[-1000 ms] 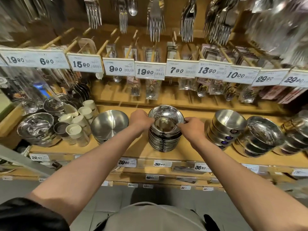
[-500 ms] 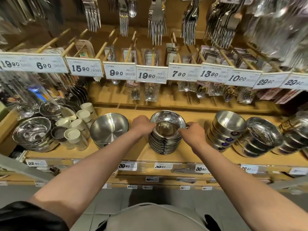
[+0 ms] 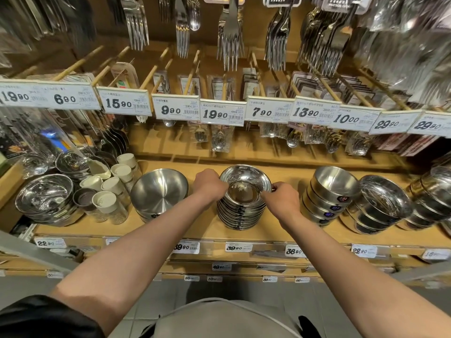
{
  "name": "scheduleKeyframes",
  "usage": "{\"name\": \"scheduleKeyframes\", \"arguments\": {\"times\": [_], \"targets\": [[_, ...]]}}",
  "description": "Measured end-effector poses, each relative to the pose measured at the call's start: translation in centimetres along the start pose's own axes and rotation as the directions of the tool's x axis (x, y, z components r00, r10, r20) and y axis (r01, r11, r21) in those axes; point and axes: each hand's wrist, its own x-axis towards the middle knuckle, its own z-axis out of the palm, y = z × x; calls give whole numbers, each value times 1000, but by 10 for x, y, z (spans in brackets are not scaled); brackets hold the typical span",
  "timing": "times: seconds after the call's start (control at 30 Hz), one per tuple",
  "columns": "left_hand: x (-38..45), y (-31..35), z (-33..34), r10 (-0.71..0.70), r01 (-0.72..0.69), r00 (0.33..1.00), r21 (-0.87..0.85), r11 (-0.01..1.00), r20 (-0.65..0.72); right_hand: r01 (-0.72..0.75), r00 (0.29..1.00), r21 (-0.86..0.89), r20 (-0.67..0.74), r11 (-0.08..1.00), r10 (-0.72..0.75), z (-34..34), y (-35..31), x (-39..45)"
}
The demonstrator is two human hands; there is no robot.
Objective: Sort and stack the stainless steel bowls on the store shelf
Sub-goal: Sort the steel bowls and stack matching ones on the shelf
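- On the wooden store shelf (image 3: 273,230), at its middle, stands a stack of shallow stainless steel bowls (image 3: 240,213), and both my arms reach to its top.
- My left hand (image 3: 210,185) is curled at the left rim of the top bowl (image 3: 245,182), fingers pinching the edge.
- My right hand (image 3: 280,200) grips the same bowl at its right rim, fingertips bent over the lip.
- Just left of the stack sits a large matte steel bowl (image 3: 158,191), tilted toward me, near my left wrist but apart from it.
- Right of the stack, a leaning stack of deep straight-sided bowls (image 3: 329,195) carries dark stickers; beyond it lies another leaning stack of polished bowls (image 3: 380,204).
- At far left rest nested shiny bowls (image 3: 45,200) beside white-lidded jars (image 3: 109,203).
- Price tags (image 3: 220,114) hang in a row above, with packaged spoons behind them and forks (image 3: 229,32) dangling overhead.
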Motion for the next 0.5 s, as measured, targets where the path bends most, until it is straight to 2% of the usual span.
{"name": "scheduleKeyframes", "arguments": {"times": [0.5], "targets": [[-12,6,-2,-40,40,999,-52,998,-8,25,999,18,45,1000,-26,-3,1,9]]}}
